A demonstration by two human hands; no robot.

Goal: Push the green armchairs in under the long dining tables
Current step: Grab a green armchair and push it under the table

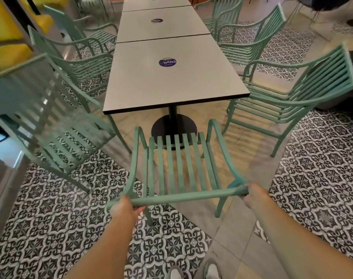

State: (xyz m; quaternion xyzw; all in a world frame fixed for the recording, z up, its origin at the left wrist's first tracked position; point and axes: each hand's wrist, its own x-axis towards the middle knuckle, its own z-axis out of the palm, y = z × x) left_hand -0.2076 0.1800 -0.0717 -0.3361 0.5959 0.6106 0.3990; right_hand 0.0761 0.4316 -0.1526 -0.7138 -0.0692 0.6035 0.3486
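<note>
A green slatted armchair (179, 164) stands at the near end of the long grey table (171, 85), its seat front just short of the table's black round base (173, 127). My left hand (125, 207) grips the left end of the chair's top back rail. My right hand (252, 193) grips the right end of the same rail. Another green armchair (50, 121) stands pulled out on the table's left side, and one (288, 93) on the right side, angled away from the table.
More green armchairs (250, 35) line both sides of the table row further back. A steel counter (2, 178) runs along the left edge. Patterned black-and-white tiles (56, 218) cover the floor around the chairs. My shoes (193, 272) show at the bottom.
</note>
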